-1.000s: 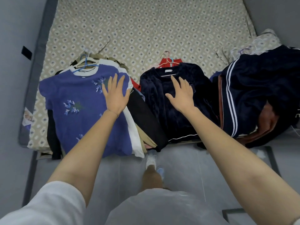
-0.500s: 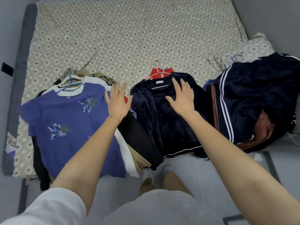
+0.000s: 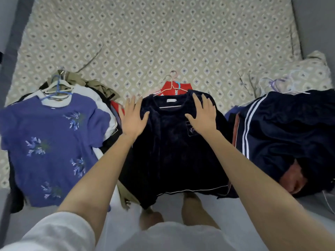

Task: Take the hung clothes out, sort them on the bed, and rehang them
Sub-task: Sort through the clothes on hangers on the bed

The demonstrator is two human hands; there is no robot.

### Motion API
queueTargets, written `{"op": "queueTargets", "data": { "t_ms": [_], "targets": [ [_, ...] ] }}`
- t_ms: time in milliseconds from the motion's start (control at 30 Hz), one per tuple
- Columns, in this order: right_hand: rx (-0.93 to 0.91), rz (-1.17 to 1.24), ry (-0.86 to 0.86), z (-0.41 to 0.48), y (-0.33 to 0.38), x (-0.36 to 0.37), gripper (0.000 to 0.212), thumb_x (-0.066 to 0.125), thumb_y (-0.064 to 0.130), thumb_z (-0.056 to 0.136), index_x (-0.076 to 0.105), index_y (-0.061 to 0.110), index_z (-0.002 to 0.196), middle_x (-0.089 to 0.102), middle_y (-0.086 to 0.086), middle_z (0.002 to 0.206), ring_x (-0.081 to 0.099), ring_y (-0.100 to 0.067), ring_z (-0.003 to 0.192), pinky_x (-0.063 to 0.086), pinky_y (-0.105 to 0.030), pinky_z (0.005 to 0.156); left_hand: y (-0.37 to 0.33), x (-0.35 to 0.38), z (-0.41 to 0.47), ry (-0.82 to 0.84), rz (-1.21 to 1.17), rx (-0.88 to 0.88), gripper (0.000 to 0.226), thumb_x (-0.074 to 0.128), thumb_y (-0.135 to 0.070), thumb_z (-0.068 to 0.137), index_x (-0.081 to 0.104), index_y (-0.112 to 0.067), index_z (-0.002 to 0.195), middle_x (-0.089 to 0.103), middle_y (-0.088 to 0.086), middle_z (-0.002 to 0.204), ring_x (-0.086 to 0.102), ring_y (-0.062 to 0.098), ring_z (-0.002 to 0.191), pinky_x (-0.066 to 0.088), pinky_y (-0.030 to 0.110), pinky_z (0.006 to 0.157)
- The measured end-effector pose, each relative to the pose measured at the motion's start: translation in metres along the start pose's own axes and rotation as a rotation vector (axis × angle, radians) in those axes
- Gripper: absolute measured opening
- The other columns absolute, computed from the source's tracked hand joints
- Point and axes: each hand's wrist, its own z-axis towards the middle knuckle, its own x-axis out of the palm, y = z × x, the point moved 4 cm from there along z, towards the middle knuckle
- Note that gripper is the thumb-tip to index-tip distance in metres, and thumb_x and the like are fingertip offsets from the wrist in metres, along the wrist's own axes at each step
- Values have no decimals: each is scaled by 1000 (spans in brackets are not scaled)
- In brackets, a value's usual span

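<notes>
Both hands had moved onto the navy top point(image 3: 174, 147): left hand point(image 3: 133, 118) and right hand point(image 3: 201, 115) open, flat near its shoulders, collar pointing away.

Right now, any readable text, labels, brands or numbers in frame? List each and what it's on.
None can be read.
Neck label inside the collar of the dark velvet top: a pale tag, too small and blurred to read.
Chest patch on the same top: a pale looping emblem in an outlined box, not legible as letters.
Blue shirt: embroidered flower sprigs only, no words.
Striped navy garment: white stripes, no text visible.
</notes>
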Motion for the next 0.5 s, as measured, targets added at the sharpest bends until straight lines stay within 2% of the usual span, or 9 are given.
{"op": "queueTargets", "data": {
  "t_ms": [233, 500],
  "targets": [
    [-21, -52, 100, 75, -49, 36, 76, 50, 47, 98, 5, 28, 157, 4, -10, 164, 2, -32, 151, 8, -49, 121, -35, 65, 49, 78, -16, -79, 62, 43, -45, 102, 24, -24, 156, 13, 5, 165, 6, 26, 152, -5, 50, 120],
    [-67, -65, 116, 186, -87, 122, 73, 47, 48, 98, 11, 26, 157, 10, -13, 163, 4, -34, 150, 6, -53, 121, 5, 173, 125, 128, 33, -128, 62, 40, -47, 103, 18, -26, 157, 11, 3, 166, 3, 24, 153, -4, 53, 120]
  ]
}}
